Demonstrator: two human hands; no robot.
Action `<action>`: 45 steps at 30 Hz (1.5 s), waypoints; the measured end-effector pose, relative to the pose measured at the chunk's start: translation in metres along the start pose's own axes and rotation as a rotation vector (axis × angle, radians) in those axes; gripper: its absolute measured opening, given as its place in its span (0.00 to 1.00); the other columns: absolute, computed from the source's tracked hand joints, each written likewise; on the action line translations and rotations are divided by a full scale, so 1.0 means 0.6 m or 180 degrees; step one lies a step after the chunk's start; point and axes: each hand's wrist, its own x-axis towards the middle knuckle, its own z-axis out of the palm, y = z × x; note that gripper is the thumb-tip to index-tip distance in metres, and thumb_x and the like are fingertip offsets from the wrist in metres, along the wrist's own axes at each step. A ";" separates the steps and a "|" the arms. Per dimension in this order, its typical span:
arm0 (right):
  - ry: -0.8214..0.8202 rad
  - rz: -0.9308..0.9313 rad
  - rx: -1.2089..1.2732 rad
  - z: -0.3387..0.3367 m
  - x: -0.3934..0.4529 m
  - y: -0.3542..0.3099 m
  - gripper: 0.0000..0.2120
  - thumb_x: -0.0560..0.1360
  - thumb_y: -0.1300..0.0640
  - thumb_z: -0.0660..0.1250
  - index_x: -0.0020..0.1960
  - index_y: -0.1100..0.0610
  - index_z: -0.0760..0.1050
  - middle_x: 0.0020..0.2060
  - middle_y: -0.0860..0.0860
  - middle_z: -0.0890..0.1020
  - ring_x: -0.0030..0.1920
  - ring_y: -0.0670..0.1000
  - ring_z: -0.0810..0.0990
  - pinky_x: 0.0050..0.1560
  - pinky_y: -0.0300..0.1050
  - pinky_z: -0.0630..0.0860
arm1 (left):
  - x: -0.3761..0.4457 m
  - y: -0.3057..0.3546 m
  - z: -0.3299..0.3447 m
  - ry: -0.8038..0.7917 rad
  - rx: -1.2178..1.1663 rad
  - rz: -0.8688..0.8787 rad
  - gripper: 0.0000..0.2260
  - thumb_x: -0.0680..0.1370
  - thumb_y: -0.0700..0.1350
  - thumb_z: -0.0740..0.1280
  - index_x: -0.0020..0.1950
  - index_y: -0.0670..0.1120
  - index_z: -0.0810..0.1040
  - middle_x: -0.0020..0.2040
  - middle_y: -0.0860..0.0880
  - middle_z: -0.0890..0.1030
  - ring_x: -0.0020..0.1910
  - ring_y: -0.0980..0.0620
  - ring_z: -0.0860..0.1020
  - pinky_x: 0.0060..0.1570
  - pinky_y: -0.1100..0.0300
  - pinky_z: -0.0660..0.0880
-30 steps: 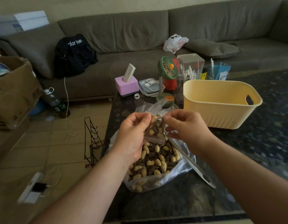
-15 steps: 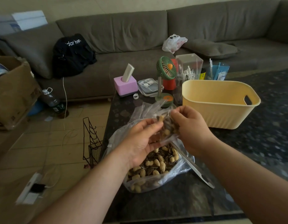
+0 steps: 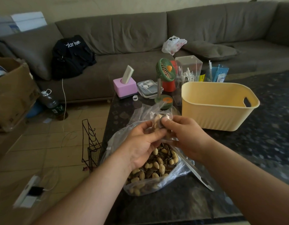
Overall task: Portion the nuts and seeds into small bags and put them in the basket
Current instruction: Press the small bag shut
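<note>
Clear glossy plastic bag [image 3: 176, 172]; matt ribbed plastic basket [image 3: 216, 114]; polished stone table [image 3: 181, 207].

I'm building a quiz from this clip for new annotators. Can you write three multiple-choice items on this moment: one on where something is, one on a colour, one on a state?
1. Where does the basket stand?
A. on the sofa
B. on the dark table, right of the hands
C. on the floor by the cardboard box

2. What colour is the basket?
A. pale yellow
B. blue
C. black

3. What is the state of the small bag?
A. lying flat inside the basket
B. lying unfilled on the floor
C. pinched by both hands, with nuts in it

Answers:
1. B: it sits on the table beyond the right hand.
2. A: its walls and rim are pale yellow.
3. C: the left hand and right hand grip it above the big open bag of nuts and seeds.
</note>
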 end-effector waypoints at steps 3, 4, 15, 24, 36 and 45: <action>0.0116 -0.0046 0.0043 -0.007 0.006 0.003 0.15 0.80 0.52 0.71 0.58 0.63 0.81 0.50 0.61 0.86 0.46 0.54 0.87 0.52 0.51 0.84 | 0.002 -0.004 0.010 0.0082 0.0173 0.0083 0.12 0.77 0.46 0.73 0.60 0.45 0.84 0.51 0.46 0.88 0.49 0.53 0.86 0.50 0.59 0.81; 0.0085 -0.0025 0.0092 -0.010 0.006 0.004 0.14 0.81 0.53 0.70 0.59 0.63 0.81 0.51 0.62 0.86 0.47 0.55 0.87 0.54 0.52 0.84 | 0.005 -0.007 0.012 0.0148 0.0251 0.0145 0.10 0.80 0.44 0.71 0.60 0.44 0.84 0.51 0.45 0.88 0.48 0.52 0.87 0.49 0.59 0.82; -0.0030 0.0038 0.0153 -0.036 0.005 -0.001 0.15 0.82 0.51 0.69 0.59 0.62 0.81 0.47 0.59 0.85 0.45 0.54 0.85 0.53 0.52 0.81 | 0.011 -0.014 0.038 0.0255 0.0147 0.0097 0.14 0.75 0.50 0.73 0.57 0.44 0.86 0.54 0.43 0.88 0.51 0.48 0.87 0.55 0.54 0.82; 0.0010 -0.0339 0.0041 -0.054 0.006 -0.019 0.11 0.81 0.59 0.70 0.60 0.64 0.81 0.54 0.65 0.86 0.55 0.63 0.87 0.59 0.60 0.83 | 0.026 -0.010 0.058 0.0413 0.0246 0.0193 0.20 0.72 0.43 0.75 0.64 0.43 0.82 0.58 0.43 0.88 0.57 0.45 0.87 0.57 0.51 0.82; 0.0566 -0.0503 0.0457 -0.118 0.028 -0.117 0.07 0.81 0.60 0.69 0.56 0.63 0.82 0.46 0.63 0.88 0.43 0.57 0.89 0.37 0.43 0.83 | 0.144 0.046 0.144 0.0560 0.0622 -0.0058 0.15 0.87 0.53 0.65 0.62 0.44 0.82 0.56 0.38 0.87 0.45 0.48 0.86 0.42 0.56 0.81; 0.1649 -0.0976 -0.1203 -0.210 0.036 -0.171 0.14 0.78 0.51 0.74 0.63 0.49 0.82 0.48 0.45 0.87 0.49 0.44 0.87 0.52 0.45 0.85 | 0.231 0.016 0.192 0.0679 0.1410 -0.0306 0.10 0.87 0.43 0.60 0.66 0.44 0.75 0.58 0.37 0.83 0.35 0.44 0.86 0.35 0.51 0.86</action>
